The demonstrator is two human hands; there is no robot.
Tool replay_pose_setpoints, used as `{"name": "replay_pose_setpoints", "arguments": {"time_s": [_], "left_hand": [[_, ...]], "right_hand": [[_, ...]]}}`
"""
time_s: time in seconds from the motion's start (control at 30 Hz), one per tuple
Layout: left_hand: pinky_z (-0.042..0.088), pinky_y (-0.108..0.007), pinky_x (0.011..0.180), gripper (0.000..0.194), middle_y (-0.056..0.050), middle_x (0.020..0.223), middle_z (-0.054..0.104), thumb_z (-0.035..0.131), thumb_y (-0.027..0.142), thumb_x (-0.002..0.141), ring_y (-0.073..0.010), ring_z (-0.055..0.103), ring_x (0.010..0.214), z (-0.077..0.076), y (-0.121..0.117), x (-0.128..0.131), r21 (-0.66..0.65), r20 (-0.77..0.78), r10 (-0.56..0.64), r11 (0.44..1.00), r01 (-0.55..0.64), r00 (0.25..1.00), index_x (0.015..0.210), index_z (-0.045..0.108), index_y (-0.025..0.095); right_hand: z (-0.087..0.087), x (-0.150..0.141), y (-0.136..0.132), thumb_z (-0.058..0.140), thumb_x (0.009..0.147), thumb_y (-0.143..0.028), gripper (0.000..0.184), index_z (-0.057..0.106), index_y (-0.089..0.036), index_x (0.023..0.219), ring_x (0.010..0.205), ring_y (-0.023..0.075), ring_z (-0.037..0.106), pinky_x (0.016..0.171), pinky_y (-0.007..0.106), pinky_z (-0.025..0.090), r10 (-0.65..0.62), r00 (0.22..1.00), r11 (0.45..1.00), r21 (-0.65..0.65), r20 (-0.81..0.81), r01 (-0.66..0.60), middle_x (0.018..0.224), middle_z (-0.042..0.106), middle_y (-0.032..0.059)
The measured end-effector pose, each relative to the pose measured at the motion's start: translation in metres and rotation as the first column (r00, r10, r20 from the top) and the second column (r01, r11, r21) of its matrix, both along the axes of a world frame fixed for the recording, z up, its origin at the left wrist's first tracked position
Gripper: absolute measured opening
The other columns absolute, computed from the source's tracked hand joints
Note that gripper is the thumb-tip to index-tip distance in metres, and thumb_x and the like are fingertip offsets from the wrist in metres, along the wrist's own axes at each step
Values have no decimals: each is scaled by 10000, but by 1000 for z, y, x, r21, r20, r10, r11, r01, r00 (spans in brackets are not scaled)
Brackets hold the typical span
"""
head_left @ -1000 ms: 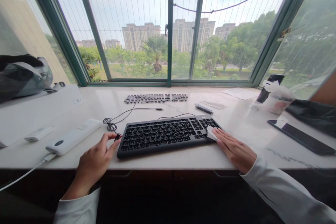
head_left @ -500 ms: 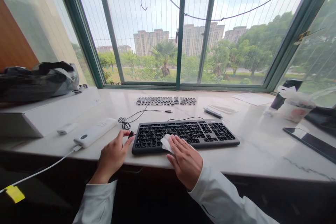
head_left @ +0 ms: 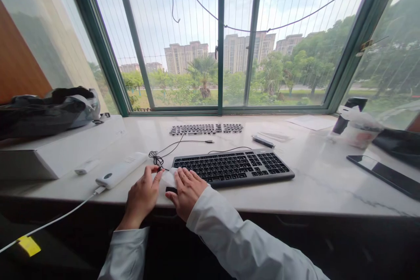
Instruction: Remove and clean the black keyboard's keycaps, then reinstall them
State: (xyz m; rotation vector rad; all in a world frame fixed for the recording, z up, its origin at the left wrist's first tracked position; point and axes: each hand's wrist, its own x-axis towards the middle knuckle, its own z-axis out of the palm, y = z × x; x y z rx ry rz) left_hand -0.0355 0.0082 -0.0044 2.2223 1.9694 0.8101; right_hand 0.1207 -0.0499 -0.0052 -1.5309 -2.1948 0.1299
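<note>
Pressing a white wipe (head_left: 168,178) onto the left end of the keyboard (head_left: 234,170), the right hand (head_left: 187,190) had its fingers together and stretched nearly flat, the thumb low near the front edge. The left hand (head_left: 141,191) was just beside that corner, thumb and forefinger pinched on a dark piece (head_left: 159,169) too small to make out. The keyboard lay face up on the bench (head_left: 269,199), slightly askew, its left end partly hidden by the right hand and wipe.

It looked rigid and fairly light for its length, so it would probably slide on the smooth bench unless steadied. The best holds seemed to be the plain rims at the two short ends; the exposed key positions looked like the fragile part, where hard pressure or a snag could do harm. The wipe looked thin and soft, apt to crumple or catch, and better kept flat beneath several fingers.

Behind the keyboard lay a coiled cable (head_left: 156,157) and, farther back, rows of loose keycaps (head_left: 194,129), small and easily scattered.
</note>
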Motion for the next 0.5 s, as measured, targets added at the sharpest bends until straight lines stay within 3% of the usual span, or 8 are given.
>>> {"name": "replay_pose_setpoints", "arguments": {"time_s": [0.1,0.27,0.33,0.43,0.5], "left_hand": [[425,-322,719,391,-89,1105,674,266,485,949,-273,646,942,-1,0,-1,7,2,-10,1000,10,1000,1125,490,217],[430,-333,720,393,-84,1123,671,251,497,953,-288,642,963,-1,-1,0,-6,3,-24,1000,25,1000,1111,483,222],[432,-332,715,395,-86,1126,672,263,497,951,-285,644,955,-1,-1,0,-6,3,-22,1000,22,1000,1128,485,222],[432,-325,709,408,-87,1100,681,283,508,944,-276,649,927,-2,-1,0,-8,1,-19,1000,19,1000,1146,494,223],[430,-319,709,406,-81,1090,683,280,508,946,-270,650,923,-2,-1,-1,-2,3,-22,1000,22,1000,1137,500,225]], "right_hand": [[2,33,-5,288,942,-541,705,364,-32,1424,1402,271,274,1158,451,214,-118,992,993,-8,31,119,1488,330,190],[5,118,-27,208,970,-490,647,405,-66,1416,1379,265,328,1149,478,230,-296,939,953,-15,173,303,1468,367,170],[5,151,-37,251,969,-430,595,446,-57,1390,1381,266,322,1154,460,224,-381,889,921,25,254,388,1469,359,180],[0,195,-49,300,957,-340,463,570,-178,1295,1353,236,379,1148,450,247,-443,847,896,107,294,432,1454,409,115],[-5,222,-56,318,945,-327,438,620,-193,1233,1340,235,401,1144,448,265,-489,815,873,171,312,458,1421,463,104]]}}
